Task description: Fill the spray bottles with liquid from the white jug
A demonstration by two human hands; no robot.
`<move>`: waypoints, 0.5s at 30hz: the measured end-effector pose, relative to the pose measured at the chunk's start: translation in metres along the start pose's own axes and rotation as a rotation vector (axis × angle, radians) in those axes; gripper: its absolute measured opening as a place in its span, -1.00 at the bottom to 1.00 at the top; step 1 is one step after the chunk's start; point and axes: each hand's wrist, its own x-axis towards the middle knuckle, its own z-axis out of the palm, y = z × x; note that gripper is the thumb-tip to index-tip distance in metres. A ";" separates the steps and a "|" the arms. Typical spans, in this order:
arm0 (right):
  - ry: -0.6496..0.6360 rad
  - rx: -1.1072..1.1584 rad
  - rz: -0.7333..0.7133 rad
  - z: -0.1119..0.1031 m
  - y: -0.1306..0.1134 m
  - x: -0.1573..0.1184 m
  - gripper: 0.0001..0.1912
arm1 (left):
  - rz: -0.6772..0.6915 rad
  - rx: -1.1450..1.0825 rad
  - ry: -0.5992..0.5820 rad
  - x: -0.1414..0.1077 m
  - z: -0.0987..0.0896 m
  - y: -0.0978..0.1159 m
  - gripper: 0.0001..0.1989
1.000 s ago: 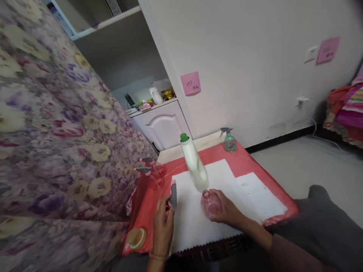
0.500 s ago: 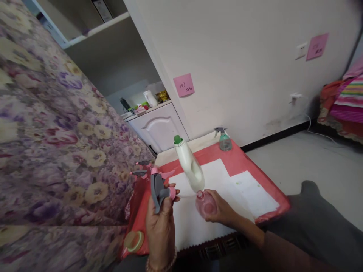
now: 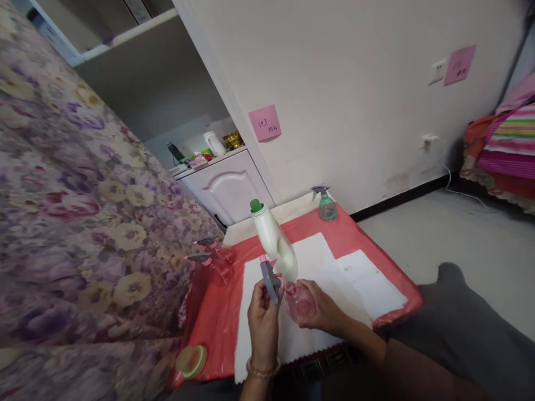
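Note:
My left hand [image 3: 264,323] is closed around a grey and pink spray head [image 3: 271,281]. Its pink collar is right beside the neck of a pink see-through bottle [image 3: 300,303]; whether the two touch I cannot tell. Fingers of my right hand [image 3: 324,306] wrap the bottle, which is tilted with its mouth toward the spray head. Just behind my hands stands a large white jug [image 3: 273,239] with a green cap on top. Two pink spray bottles [image 3: 219,264] with grey triggers are at the table's left side.
White cloths [image 3: 376,287] lie on the red table cover [image 3: 221,334]. A green spray bottle [image 3: 328,207] stands at the back right corner. At the front left lies a roll of tape [image 3: 192,361]. A floral curtain [image 3: 104,234] hangs on the left, next to a cabinet [image 3: 232,186].
My left hand has moved right, bringing the spray head from apart to right beside the bottle's mouth. My right hand still holds the bottle. The view has shifted slightly.

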 end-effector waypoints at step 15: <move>-0.010 0.013 0.047 -0.003 -0.011 0.002 0.01 | -0.039 0.064 -0.069 0.004 0.004 -0.039 -0.77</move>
